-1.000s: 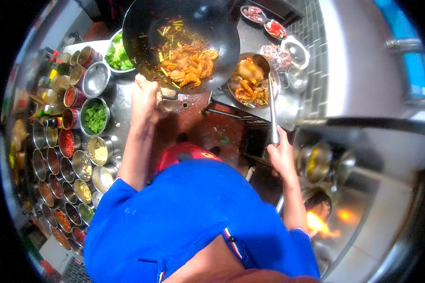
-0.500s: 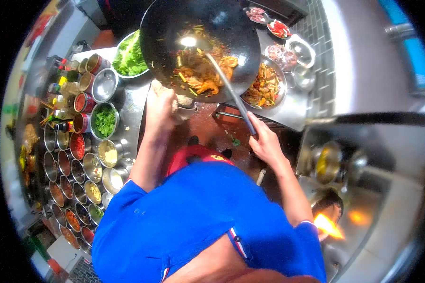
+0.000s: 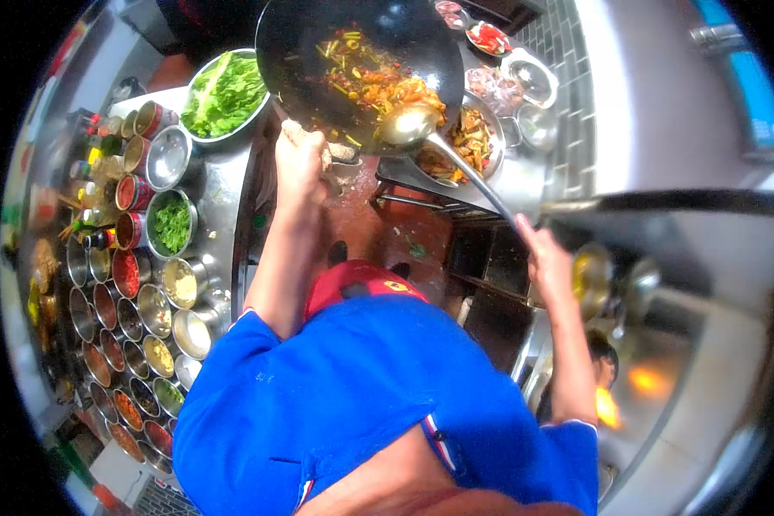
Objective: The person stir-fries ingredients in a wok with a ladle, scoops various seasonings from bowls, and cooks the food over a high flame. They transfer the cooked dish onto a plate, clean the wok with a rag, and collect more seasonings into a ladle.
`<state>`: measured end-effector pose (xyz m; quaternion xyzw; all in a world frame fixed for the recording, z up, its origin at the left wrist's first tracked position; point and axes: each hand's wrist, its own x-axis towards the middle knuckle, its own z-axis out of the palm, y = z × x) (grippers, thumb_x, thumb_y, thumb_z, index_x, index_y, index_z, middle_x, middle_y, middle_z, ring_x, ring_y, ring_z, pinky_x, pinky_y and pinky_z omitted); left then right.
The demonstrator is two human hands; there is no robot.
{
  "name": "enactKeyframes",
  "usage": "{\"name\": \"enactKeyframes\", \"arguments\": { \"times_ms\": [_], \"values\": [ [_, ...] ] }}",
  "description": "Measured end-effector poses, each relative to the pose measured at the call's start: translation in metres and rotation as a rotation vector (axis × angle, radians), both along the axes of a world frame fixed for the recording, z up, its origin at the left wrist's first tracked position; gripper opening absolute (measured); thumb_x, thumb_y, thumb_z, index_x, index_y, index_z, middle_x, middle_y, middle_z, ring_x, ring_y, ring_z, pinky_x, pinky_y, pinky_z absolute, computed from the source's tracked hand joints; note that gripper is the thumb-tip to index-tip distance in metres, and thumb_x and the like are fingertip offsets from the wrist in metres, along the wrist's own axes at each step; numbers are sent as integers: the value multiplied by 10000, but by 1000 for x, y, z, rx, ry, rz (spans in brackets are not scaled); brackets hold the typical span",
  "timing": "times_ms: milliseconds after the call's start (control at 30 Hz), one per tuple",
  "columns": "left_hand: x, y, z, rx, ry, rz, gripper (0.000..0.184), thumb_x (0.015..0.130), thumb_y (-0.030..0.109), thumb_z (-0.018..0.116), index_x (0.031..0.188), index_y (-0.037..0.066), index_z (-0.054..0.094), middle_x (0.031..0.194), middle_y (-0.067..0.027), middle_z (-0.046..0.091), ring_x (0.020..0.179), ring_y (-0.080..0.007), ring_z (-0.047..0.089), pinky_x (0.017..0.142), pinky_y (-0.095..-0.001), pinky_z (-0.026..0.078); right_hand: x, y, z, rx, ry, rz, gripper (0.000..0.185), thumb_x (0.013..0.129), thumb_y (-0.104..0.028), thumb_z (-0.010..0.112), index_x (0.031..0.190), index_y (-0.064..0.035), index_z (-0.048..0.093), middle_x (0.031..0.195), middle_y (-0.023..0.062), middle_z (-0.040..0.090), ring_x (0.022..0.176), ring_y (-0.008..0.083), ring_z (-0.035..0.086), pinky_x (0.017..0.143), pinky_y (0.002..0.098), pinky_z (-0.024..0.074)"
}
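Observation:
My left hand (image 3: 299,168) is closed around the wok's handle, with a pale cloth (image 3: 326,156) in the grip. The black wok (image 3: 288,86) is held up and tilted, and fried food with orange pieces and green stalks (image 3: 370,82) lies inside it. In my right hand (image 3: 546,262) is the dark end of a long-handled ladle (image 3: 408,125). Its metal bowl is at the wok's near right edge, beside the food. A round metal pan (image 3: 500,144) holding browned food sits partly hidden behind the wok and the ladle.
On the left counter stand a bowl of lettuce (image 3: 225,95), a bowl of chopped greens (image 3: 171,224) and several metal seasoning pots (image 3: 155,310). Sliced red food fills a dish (image 3: 488,39) at the back right. Flame (image 3: 608,408) burns at the stove on the right.
The ladle bowl has moved from the wok's middle down and right to its near edge. My right hand has gone right and slightly down. The wok's food has shifted rightward.

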<state>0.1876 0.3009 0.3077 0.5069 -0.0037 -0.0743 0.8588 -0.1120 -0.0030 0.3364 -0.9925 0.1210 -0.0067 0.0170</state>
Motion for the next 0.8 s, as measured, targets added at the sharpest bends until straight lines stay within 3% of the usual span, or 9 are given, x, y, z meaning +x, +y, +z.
{"name": "enactKeyframes", "arguments": {
  "times_ms": [100, 200, 400, 533, 567, 600, 633, 700, 800],
  "values": [
    [4, -12, -6, 21, -25, 34, 161, 772, -32, 503, 888, 78, 482, 778, -1, 497, 635, -123, 528, 580, -280, 488, -8, -20, 7, 104, -40, -90, 828, 764, 84, 560, 1453, -362, 450, 846, 94, 512, 741, 284, 616, 671, 418, 534],
    [9, -22, -13, 24, -48, 71, 165, 777, -45, 498, 888, 76, 481, 779, -5, 503, 609, -125, 522, 563, -280, 489, -12, -24, 28, -86, -72, -16, 928, 693, 145, 557, 1456, -372, 447, 849, 76, 486, 769, 260, 599, 690, 416, 532],
    [23, -31, -21, 26, -72, 72, 170, 786, -65, 495, 900, 60, 484, 796, -29, 543, 627, -143, 578, 580, -299, 528, -30, -46, 44, -237, 13, -146, 849, 756, 103, 517, 1454, -376, 451, 857, 72, 501, 755, 270, 612, 679, 419, 529],
    [27, -29, -16, 5, -67, 69, 154, 783, -58, 502, 883, 57, 474, 787, -38, 543, 617, -156, 589, 568, -312, 536, -22, -48, 33, -99, -107, -167, 800, 784, 57, 518, 1451, -379, 451, 888, 72, 531, 742, 278, 624, 651, 427, 527],
    [26, -28, -13, -3, -65, 69, 150, 782, -56, 503, 876, 57, 470, 785, -40, 542, 611, -159, 589, 562, -316, 536, -6, -49, 18, -65, -61, -253, 804, 784, 52, 518, 1459, -375, 435, 958, 74, 572, 802, 291, 643, 687, 426, 534],
    [25, -23, -14, 8, -77, 39, 156, 772, -54, 506, 885, 50, 482, 798, -50, 559, 636, -170, 600, 584, -324, 540, 19, -39, 10, 70, -203, -178, 779, 800, 29, 507, 1466, -365, 418, 1061, 82, 606, 892, 311, 660, 749, 440, 542],
    [24, -22, -13, -9, -83, 28, 156, 767, -54, 505, 883, 48, 485, 800, -52, 564, 637, -172, 600, 589, -318, 536, 48, -33, -2, 89, -139, -257, 736, 808, 6, 483, 1454, -345, 443, 1202, 85, 624, 1038, 323, 647, 870, 433, 529],
    [19, -20, -4, 37, -111, 38, 193, 759, -45, 500, 935, 28, 530, 839, -65, 601, 677, -176, 616, 633, -312, 537, 102, -21, -20, 367, -299, -112, 688, 797, 3, 454, 1424, -275, 503, 1367, 93, 578, 1219, 305, 573, 1026, 381, 453],
    [14, -22, 3, -34, -99, 15, 244, 770, -30, 498, 1000, 16, 565, 876, -69, 626, 716, -177, 628, 667, -321, 540, 156, -7, -51, 437, -376, -39, 715, 794, 1, 474, 1450, -282, 463, 1317, 132, 590, 1180, 323, 582, 984, 406, 468]
  ]
}}
